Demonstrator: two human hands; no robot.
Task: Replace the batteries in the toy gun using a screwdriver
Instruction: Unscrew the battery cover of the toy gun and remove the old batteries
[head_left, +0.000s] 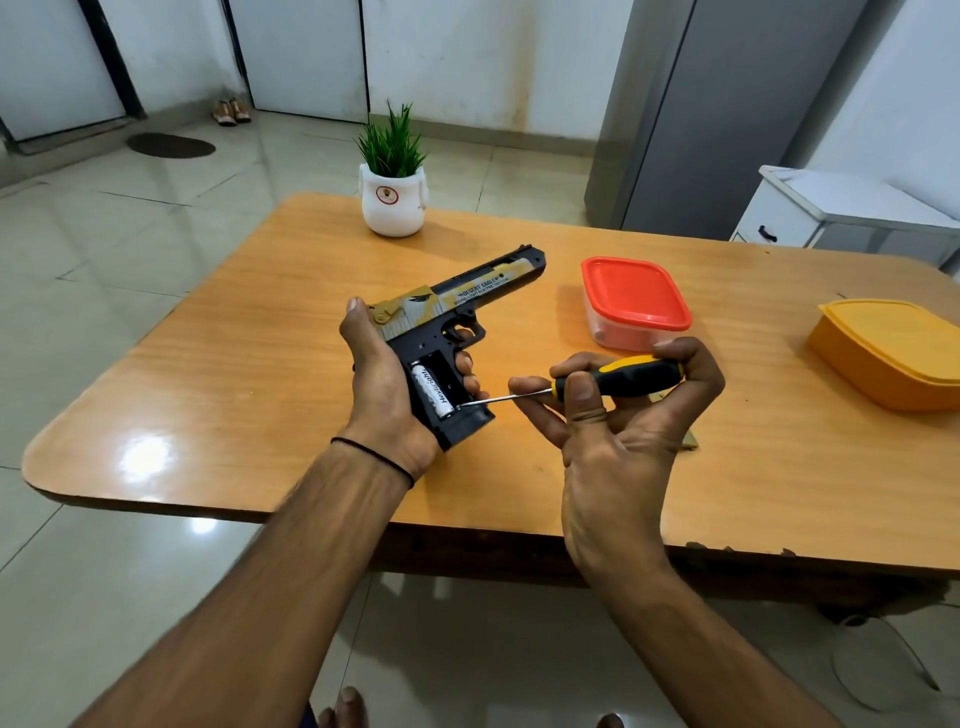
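— Black and gold plastic, that toy pistol (457, 306). Where is it sitting?
— It's off the wooden table (234, 364), held just above it. Of the two hands, the left hand (384, 395) is wrapped round the grip from behind, thumb up by the hammer, fingertips curled round the front edge. The muzzle points away, toward the far right.
— Is the grip open?
— Yes, the side compartment is uncovered, with a white cylindrical battery (434, 392) lying in it.
— And the other hand?
— The right hand (623, 431) pinches a black-and-yellow-handled screwdriver (623, 376), thumb and fingers closed round the handle, palm turned up. The thin metal shaft runs leftward, and the tip touches the lower end of the battery bay.
— What else is on the table?
— A clear tub with a red lid (634, 296) just beyond the right hand, a yellow lidded box (893, 348) at the right edge, and a white pot of green grass (392, 192) at the far side. A thin black band (379, 457) circles the left wrist.
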